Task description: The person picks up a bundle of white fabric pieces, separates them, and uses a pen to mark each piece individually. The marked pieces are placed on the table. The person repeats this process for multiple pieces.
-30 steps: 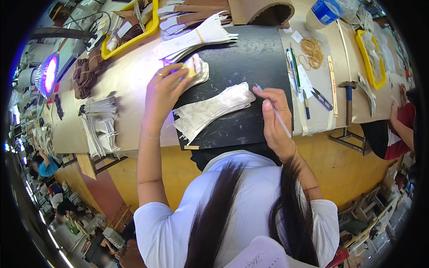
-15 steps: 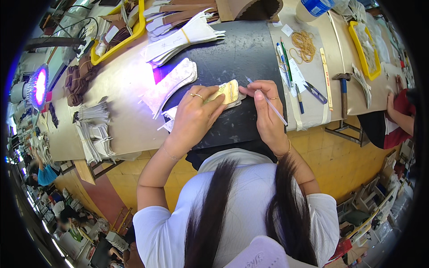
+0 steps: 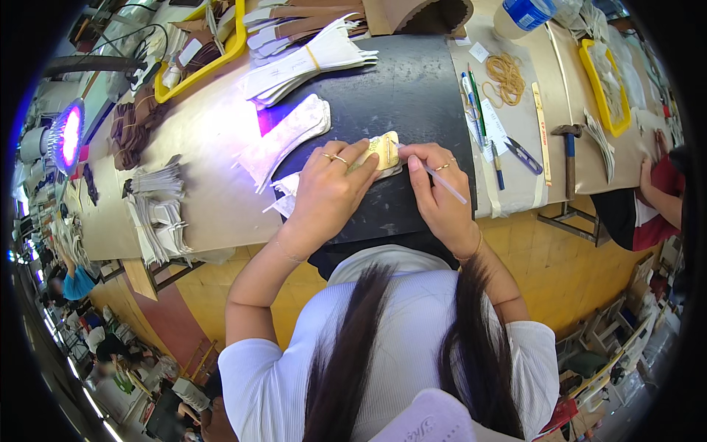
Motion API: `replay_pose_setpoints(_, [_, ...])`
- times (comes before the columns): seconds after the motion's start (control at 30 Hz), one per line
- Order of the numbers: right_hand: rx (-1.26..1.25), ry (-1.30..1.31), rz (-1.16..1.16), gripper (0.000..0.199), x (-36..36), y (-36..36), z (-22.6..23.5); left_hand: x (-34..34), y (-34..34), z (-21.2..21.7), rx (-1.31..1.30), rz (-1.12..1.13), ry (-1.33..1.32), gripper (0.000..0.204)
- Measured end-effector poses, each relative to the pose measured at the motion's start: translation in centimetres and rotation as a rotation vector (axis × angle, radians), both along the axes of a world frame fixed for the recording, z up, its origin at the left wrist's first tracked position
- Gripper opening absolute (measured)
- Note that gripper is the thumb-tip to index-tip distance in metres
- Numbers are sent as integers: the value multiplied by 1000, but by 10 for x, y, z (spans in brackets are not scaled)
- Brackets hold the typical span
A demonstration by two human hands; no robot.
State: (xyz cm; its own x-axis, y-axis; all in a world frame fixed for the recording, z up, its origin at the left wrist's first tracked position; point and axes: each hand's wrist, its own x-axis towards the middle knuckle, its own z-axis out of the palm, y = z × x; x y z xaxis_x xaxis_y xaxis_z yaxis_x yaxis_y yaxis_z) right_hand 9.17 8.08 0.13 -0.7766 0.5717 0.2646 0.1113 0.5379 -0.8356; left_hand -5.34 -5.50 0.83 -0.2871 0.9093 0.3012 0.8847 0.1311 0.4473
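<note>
My left hand point(image 3: 331, 180) presses its fingers on a small yellow template point(image 3: 384, 149) with a slot in it, keeping it on pale cut pieces point(image 3: 289, 184) over a black mat point(image 3: 412, 81). Most of those pieces lie hidden beneath the hand. A slim pen with a clear whitish barrel point(image 3: 451, 187) is pinched in my right hand point(image 3: 442, 195); its tip meets the template's right edge. Beside my left hand lies a stack of white strap-shaped pieces point(image 3: 294, 132). Farther off is a white bundle point(image 3: 294, 70) tied with a rubber band.
To the right lie pens point(image 3: 475, 103), rubber bands point(image 3: 506, 79), small snips point(image 3: 523, 155), a ruler point(image 3: 541, 132) and a hammer point(image 3: 568, 158). Yellow trays point(image 3: 239, 40) stand at both sides. A lit lamp point(image 3: 70, 136) is at the left. Another person's arm point(image 3: 658, 184) rests at the far right.
My right hand has moved slightly left, bringing the pen's tip from above the mat to the template's edge. My left hand stays on the template; the whole view has shifted slightly.
</note>
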Motion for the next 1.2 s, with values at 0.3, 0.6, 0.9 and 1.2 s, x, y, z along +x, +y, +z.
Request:
replay_pose_setpoints(0.3, [246, -76, 60, 4, -6, -3, 6, 3, -1, -2, -1, 6, 52, 22])
replay_pose_setpoints(0.6, [96, -16, 85, 12, 9, -2, 22, -5, -3, -4, 104, -28, -27, 27])
replay_pose_setpoints(0.9, [66, -6, 24, 13, 12, 3, 19, -22, -25, 14, 237, 176, -416, 37])
replay_pose_setpoints(1.2, [-41, 89, 141, 20, -2, -8, -1, -20, -31, -1, 240, 132, -546, 38])
